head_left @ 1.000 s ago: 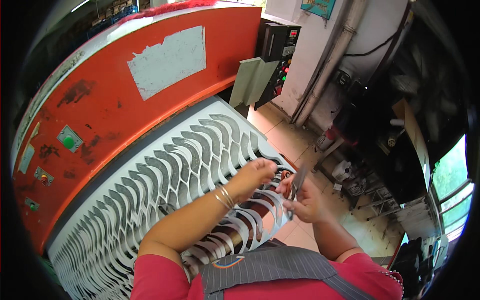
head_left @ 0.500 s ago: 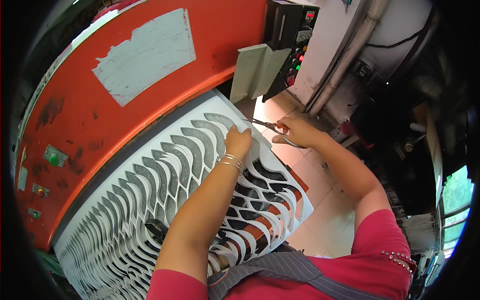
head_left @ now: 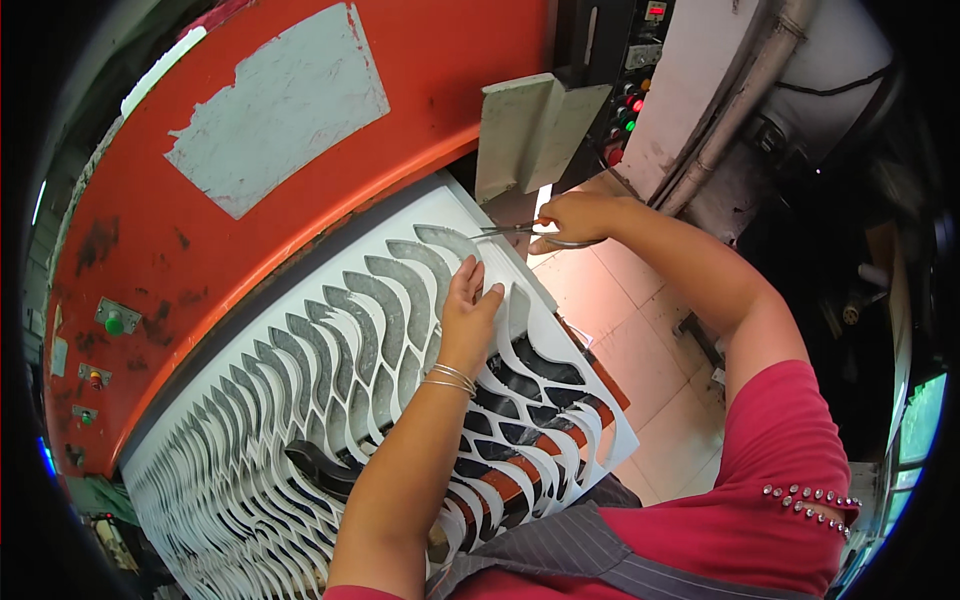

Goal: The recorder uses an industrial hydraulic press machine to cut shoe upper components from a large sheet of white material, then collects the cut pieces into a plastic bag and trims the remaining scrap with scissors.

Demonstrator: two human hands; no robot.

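Note:
A white sheet (head_left: pixel 420 205) with rows of curved, leaf-like cutouts lies slanted in front of me. My left hand (head_left: pixel 470 310) is over its far right part, thumb apart from the fingers, with nothing visible gripped; a bangled wrist follows. Fingers of my right hand (head_left: pixel 575 220) are wrapped round the handles of a pair of scissors (head_left: pixel 505 230). Their blades point left, tips at the sheet's far right, just above my left fingertips. Whether the blades touch the sheet I cannot tell. A black curved piece (head_left: pixel 318 468) lies on the cutouts left of my left forearm.
A large orange machine (head_left: pixel 430 80) with green and red buttons rises along the sheet's far side. A pale angled metal plate (head_left: pixel 535 135) juts out near my right hand, beside a black control panel (head_left: pixel 635 90). Tiled floor (head_left: pixel 640 340) shows to the right.
My left fingers have gone from bunched on the sheet to stretched apart. The scissors have moved left, so their tips now lie over the sheet's far right part. The view has shifted slightly.

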